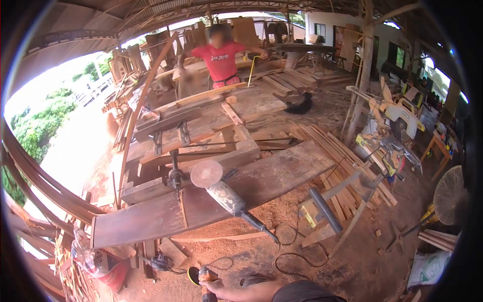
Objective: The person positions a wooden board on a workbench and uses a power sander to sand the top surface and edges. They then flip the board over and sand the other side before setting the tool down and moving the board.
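Note:
Low at the bottom edge, my right hand point(215, 288) is wrapped round an orange and black handheld power tool point(207, 274). A round, yellow-edged pad point(193, 275) sits at the tool's front end. My left hand is out of view. Ahead lies a long dark wooden board point(146, 220), raised above the sawdust. On it rests a corded angle grinder point(226, 196) with a large pale disc point(207, 173) facing up. A metal clamp point(175, 177) stands at the board's far edge. Another small corded power tool point(160, 261) lies on the ground left of my hand.
A person in a red shirt point(220, 60) stands beyond the workbench, near a yellow strip point(251, 70). A black animal point(301, 104) lies behind. At right are a mitre saw point(400, 118), stacked wood strips point(329, 146) and a fan point(449, 195). Cable point(302, 255) loops over the ground.

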A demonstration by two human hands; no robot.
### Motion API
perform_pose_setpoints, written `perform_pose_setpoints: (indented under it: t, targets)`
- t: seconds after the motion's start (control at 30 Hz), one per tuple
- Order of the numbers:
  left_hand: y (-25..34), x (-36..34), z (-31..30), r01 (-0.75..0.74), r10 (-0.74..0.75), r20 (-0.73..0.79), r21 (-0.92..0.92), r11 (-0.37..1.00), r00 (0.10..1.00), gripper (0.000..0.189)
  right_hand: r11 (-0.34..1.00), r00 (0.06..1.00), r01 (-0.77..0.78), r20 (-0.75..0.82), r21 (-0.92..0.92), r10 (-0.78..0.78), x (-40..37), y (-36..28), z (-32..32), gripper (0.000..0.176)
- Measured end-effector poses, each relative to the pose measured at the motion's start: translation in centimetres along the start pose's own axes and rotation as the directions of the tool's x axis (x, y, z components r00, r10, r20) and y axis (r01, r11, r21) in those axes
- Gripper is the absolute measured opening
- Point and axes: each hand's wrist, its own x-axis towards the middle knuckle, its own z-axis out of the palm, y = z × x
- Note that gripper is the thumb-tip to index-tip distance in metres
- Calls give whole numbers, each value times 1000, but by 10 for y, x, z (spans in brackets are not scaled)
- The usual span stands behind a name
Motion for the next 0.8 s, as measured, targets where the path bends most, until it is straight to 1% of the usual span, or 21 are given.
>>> perform_pose_setpoints:
  t: [0.27,0.3,0.4,0.5,0.6,0.7,0.8]
  targets:
    - [-21,-32,-21,37,-77,-210,-185,982,975,34,993,997,-40,63,-108,47,12,16,26,71]
    - [-24,-37,-22,40,-91,-236,-214,976,967,34,990,996,-79,31,-119,83,16,16,32,62]
    - [-34,-53,-21,40,-136,-304,-300,953,943,32,997,988,-66,139,-41,71,19,19,36,59]
    - [-38,-67,-15,37,-184,-350,-388,921,918,30,986,973,-119,184,-120,140,29,18,40,57]
    - [-27,-66,-7,3,-214,-392,-473,881,895,26,982,973,-131,172,-136,154,33,18,45,56]
    - [-21,-59,-3,-13,-215,-455,-447,894,864,25,969,971,-147,157,-199,180,43,20,47,55]
    - [-24,-52,-1,-12,-236,-495,-446,895,837,24,966,963,-172,173,-195,206,44,15,44,57]
